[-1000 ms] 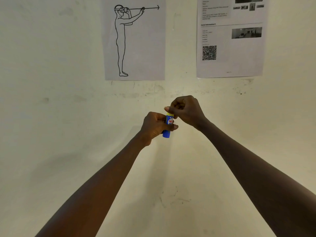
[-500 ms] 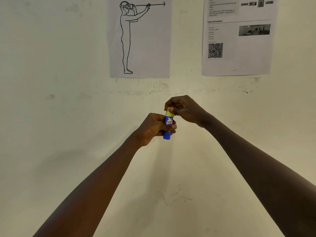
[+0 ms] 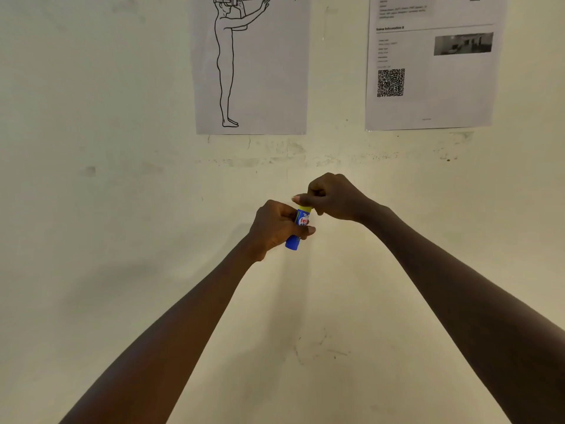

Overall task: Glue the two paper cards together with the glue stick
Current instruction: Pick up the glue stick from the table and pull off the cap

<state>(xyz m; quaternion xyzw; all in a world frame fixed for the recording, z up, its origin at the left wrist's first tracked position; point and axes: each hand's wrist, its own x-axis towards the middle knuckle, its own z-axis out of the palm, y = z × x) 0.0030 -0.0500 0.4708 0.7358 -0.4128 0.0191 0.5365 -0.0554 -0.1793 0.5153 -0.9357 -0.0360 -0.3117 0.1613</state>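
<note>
A blue glue stick with a yellow top and a red-and-white label is held upright in front of a cream wall. My left hand is wrapped around its body from the left. My right hand is closed over its yellow top end, with fingers and thumb pinching it from above. Both arms are stretched out forward. No paper cards are in view.
Two printed sheets are stuck on the wall above the hands: a line drawing of a standing figure and an information sheet with a QR code. The wall is scuffed and marked.
The view has shifted slightly, so the wall sheets sit a little further right and higher. Both hands stay on the glue stick, with the right hand's fingers shifting on the top.
</note>
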